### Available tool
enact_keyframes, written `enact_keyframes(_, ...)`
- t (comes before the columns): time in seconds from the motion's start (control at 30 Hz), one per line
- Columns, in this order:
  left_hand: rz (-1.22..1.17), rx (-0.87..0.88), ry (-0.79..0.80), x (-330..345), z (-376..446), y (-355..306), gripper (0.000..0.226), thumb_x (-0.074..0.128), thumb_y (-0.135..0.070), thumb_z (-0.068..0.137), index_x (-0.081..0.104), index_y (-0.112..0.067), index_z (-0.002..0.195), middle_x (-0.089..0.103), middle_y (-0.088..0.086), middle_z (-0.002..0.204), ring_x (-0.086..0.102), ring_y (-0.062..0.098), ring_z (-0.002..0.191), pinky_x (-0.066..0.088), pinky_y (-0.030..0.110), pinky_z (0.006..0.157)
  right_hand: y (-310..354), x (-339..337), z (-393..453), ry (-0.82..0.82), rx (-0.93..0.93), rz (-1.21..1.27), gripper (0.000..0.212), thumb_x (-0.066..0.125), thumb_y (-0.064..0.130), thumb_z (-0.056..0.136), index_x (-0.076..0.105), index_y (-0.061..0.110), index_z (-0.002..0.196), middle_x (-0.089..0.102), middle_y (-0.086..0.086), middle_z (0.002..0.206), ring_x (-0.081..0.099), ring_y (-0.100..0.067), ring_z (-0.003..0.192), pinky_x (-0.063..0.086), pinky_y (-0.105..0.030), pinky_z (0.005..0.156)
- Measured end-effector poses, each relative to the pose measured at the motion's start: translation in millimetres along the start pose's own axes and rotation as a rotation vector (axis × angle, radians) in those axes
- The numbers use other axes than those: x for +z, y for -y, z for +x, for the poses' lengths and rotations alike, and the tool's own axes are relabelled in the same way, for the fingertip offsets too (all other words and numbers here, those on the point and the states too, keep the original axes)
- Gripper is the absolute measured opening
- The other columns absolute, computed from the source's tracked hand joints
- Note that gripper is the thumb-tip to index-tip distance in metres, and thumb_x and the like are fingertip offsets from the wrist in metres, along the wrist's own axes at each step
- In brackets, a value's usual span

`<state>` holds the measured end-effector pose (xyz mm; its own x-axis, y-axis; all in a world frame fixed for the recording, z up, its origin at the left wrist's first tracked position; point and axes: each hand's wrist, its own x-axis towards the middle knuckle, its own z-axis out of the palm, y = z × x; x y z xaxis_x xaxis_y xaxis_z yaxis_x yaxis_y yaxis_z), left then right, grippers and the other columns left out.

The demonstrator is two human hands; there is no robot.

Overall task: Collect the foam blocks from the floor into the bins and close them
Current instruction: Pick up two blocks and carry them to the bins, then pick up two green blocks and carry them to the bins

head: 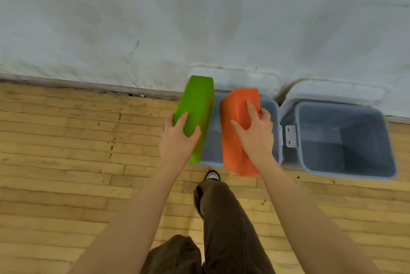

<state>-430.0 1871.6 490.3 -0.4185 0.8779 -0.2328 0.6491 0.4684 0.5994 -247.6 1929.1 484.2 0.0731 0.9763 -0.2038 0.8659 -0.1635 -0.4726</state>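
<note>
my left hand (177,138) gripped the green block (196,114), my right hand (255,134) the orange block (237,140), over the left bin (276,109); together they risked jamming, green catching its nine o'clock rim.

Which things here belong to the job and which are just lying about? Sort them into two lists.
Job: green foam block in left hand; orange foam block in right hand; left bin, lid up; right bin, lid up.

Lying about: nothing loose; only wooden floor and wall.
</note>
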Motion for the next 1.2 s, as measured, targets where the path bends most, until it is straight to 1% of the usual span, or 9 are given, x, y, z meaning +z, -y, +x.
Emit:
enact_keyframes(0.1,0.125,-0.032,0.074,13.5,25.5,-12.0,0.051,0.05,-0.037,0.092,0.043,-0.017,0.138,0.034,0.012,0.146,0.034,0.034,0.129,0.039,0.045,0.097,-2.5,3.4,34.3,0.065,0.028,-0.032,0.056,0.047,0.045,0.093,0.03,0.033,0.145,0.03,-0.009,0.147,0.036,-0.034,0.129,0.042,-0.053,0.095)
enact_keyframes(0.23,0.145,-0.031,0.157,-4.8,30.6,-23.5,0.043,0.045,-0.03,0.095,0.046,-0.013,0.135,0.044,0.009,0.137,0.043,0.03,0.122,0.038,0.042,0.095,-7.7,-15.5,34.4,0.171,0.026,-0.001,0.046,0.043,0.037,0.098,0.039,0.026,0.142,0.038,-0.008,0.143,0.046,-0.029,0.122,0.047,-0.049,0.09)
enact_keyframes(0.37,0.174,0.021,0.319,-37.6,11.8,-22.3,0.036,0.046,-0.026,0.095,0.054,-0.008,0.126,0.055,0.013,0.125,0.051,0.028,0.113,0.042,0.039,0.091,-15.2,-40.0,-6.5,0.253,0.097,0.048,0.042,0.044,0.033,0.098,0.046,0.02,0.138,0.047,-0.01,0.136,0.052,-0.028,0.113,0.046,-0.047,0.091)
enact_keyframes(0.57,0.157,0.074,0.464,-70.1,-42.2,-2.5,0.032,0.045,-0.028,0.095,0.061,-0.012,0.118,0.062,0.006,0.117,0.056,0.021,0.104,0.046,0.033,0.084,-27.5,-59.4,-109.3,0.222,0.281,0.118,0.039,0.045,0.028,0.097,0.05,0.015,0.133,0.057,-0.009,0.126,0.057,-0.025,0.108,0.048,-0.039,0.088)
enact_keyframes(0.67,0.251,0.144,0.549,-76.7,-67.8,19.6,0.031,0.042,-0.028,0.096,0.06,-0.012,0.116,0.061,0.002,0.114,0.056,0.02,0.102,0.042,0.027,0.075,-33.1,-57.1,-172.2,0.155,0.413,0.232,0.039,0.044,0.028,0.096,0.05,0.016,0.133,0.06,-0.008,0.122,0.058,-0.023,0.105,0.048,-0.037,0.086)
enact_keyframes(0.8,0.337,0.314,0.708,-82.4,-118.6,44.1,0.014,0.043,-0.022,0.094,0.053,-0.015,0.087,0.051,0.002,0.08,0.048,0.019,0.076,0.031,0.025,0.055,-36.8,-37.1,-285.1,0.01,0.641,0.321,0.037,0.044,0.032,0.097,0.054,0.017,0.129,0.059,-0.007,0.123,0.057,-0.024,0.105,0.044,-0.033,0.084)
enact_keyframes(0.9,0.491,0.492,0.862,-81.4,-169.4,55.8,0.022,0.043,-0.018,0.093,0.05,-0.009,0.074,0.051,0.007,0.072,0.05,0.023,0.073,0.034,0.03,0.058,-31.9,-11.3,-395.8,-0.076,0.854,0.469,0.036,0.043,0.031,0.097,0.055,0.015,0.127,0.06,-0.007,0.12,0.055,-0.02,0.092,0.04,-0.028,0.074)
enact_keyframes(1.1,0.738,0.831,1.182,-63.0,-316.0,55.1,0.023,0.045,-0.023,0.095,0.061,-0.01,0.085,0.061,0.007,0.086,0.057,0.025,0.086,0.037,0.025,0.06,-16.1,49.9,-617.9,-0.331,1.283,0.772,0.037,0.044,0.028,0.098,0.054,0.011,0.129,0.061,-0.009,0.122,0.058,-0.022,0.099,0.04,-0.023,0.069)
enact_keyframes(1.2,0.83,1.047,1.338,-47.1,-411.2,48.8,0.021,0.043,-0.024,0.098,0.06,-0.017,0.089,0.054,-0.001,0.083,0.051,0.015,0.081,0.035,0.019,0.057,-5.6,76.3,-708.9,-0.547,1.461,0.923,0.035,0.044,0.025,0.098,0.053,0.011,0.129,0.061,-0.008,0.117,0.053,-0.013,0.084,0.038,-0.018,0.062)
